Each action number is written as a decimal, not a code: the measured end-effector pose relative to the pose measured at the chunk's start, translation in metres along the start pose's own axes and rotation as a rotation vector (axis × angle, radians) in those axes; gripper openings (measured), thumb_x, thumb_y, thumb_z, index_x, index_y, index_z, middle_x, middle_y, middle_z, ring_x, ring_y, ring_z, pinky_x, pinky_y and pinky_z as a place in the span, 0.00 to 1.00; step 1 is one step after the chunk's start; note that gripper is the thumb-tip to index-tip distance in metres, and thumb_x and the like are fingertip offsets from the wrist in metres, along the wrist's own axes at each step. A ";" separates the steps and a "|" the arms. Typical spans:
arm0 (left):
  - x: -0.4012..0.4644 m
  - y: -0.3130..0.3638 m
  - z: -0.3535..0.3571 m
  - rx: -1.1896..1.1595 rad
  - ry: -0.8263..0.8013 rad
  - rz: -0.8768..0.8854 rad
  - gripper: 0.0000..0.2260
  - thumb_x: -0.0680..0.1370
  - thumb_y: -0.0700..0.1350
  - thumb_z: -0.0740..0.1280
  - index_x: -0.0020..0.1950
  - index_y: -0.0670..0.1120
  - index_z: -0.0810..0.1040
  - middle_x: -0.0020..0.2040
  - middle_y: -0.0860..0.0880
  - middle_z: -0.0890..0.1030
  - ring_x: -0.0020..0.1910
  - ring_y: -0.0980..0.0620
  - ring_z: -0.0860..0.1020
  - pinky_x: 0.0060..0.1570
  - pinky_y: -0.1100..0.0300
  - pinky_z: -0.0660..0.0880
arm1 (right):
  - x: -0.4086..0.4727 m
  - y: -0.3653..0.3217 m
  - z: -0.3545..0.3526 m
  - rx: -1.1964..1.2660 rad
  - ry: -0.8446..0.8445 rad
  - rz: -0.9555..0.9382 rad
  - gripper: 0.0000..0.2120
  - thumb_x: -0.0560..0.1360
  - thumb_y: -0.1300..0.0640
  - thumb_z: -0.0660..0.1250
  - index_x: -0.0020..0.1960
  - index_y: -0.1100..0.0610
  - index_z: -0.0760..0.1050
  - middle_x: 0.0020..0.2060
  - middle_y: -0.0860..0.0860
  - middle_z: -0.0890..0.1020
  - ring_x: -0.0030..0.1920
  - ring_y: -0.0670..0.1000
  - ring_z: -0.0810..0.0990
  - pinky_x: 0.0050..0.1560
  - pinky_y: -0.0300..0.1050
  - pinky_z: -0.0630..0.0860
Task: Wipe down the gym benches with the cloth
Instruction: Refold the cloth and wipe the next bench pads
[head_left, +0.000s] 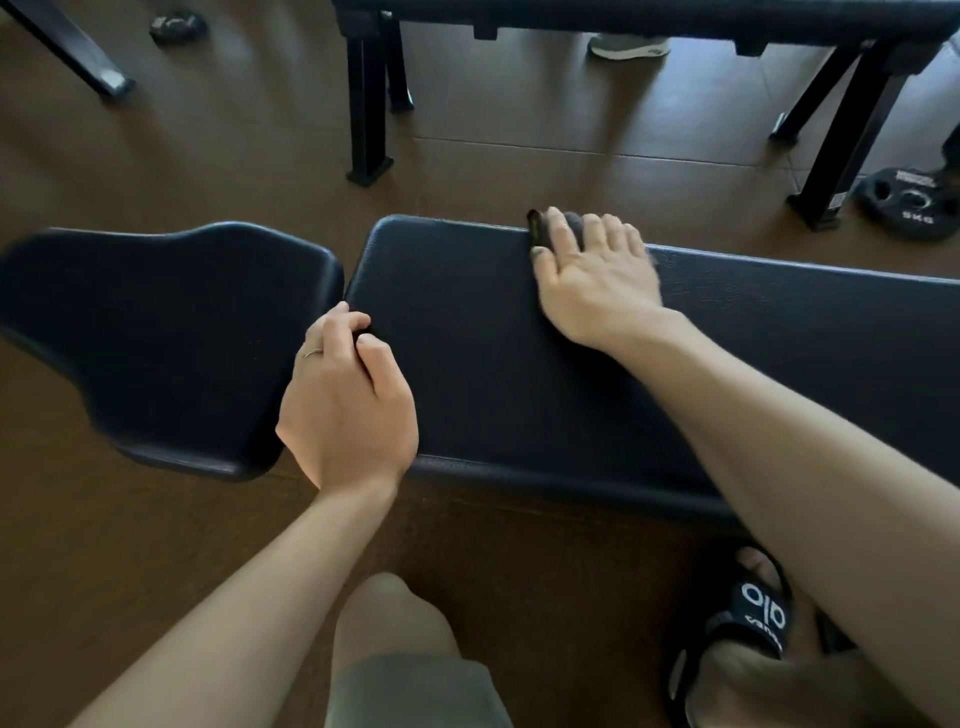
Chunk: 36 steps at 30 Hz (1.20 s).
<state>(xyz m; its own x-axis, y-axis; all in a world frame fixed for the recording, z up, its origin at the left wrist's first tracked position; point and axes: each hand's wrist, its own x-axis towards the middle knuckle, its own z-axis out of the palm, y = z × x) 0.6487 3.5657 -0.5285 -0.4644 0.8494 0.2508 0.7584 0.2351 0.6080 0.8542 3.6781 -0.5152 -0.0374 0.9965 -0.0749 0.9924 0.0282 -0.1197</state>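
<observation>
On the far edge of the long bench pad, the right hand lay flat with its fingers spread over a dark cloth, pressing it against the vinyl; only a small bunch of the cloth showed beyond the fingers, so most of it was hidden. The left hand gripped the near corner of the same pad, fingers curled round its end at the gap beside the seat pad, apparently steadying the bench. The two hands were well apart. Judging by where the cloth sat, the wipe was at the pad's far rim, with the near part and the seat pad possibly not yet done. The main risk looked to be the cloth slipping over the far edge and dropping to the floor, since it already overhung slightly and was held only by flat pressure. Bunched that small, it might also miss strips of the surface. A second bench stood beyond, with a weight plate near its leg.
</observation>
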 end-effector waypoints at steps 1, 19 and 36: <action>-0.001 -0.001 0.000 0.006 0.000 0.003 0.21 0.82 0.51 0.49 0.65 0.49 0.78 0.70 0.54 0.78 0.63 0.53 0.78 0.48 0.58 0.70 | 0.005 -0.019 0.002 -0.004 0.001 -0.028 0.29 0.85 0.42 0.43 0.83 0.52 0.50 0.78 0.60 0.61 0.78 0.62 0.56 0.78 0.57 0.50; 0.003 -0.006 0.000 -0.050 0.015 0.014 0.20 0.84 0.49 0.50 0.67 0.49 0.77 0.69 0.51 0.79 0.65 0.53 0.77 0.53 0.62 0.66 | -0.069 -0.044 0.008 0.020 -0.003 -0.459 0.27 0.85 0.42 0.41 0.83 0.42 0.48 0.83 0.51 0.48 0.83 0.51 0.43 0.81 0.49 0.39; 0.009 -0.025 -0.003 -0.888 0.167 -0.721 0.16 0.80 0.50 0.58 0.57 0.47 0.83 0.53 0.50 0.85 0.54 0.51 0.82 0.53 0.59 0.76 | -0.117 -0.067 0.012 0.006 -0.095 -0.708 0.26 0.85 0.40 0.41 0.82 0.38 0.42 0.82 0.46 0.40 0.81 0.50 0.33 0.81 0.50 0.35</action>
<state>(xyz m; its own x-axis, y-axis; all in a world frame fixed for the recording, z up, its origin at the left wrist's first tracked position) 0.6240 3.5666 -0.5393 -0.7638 0.5644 -0.3132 -0.2648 0.1686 0.9495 0.7907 3.5590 -0.5107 -0.6826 0.7280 -0.0634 0.7256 0.6649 -0.1774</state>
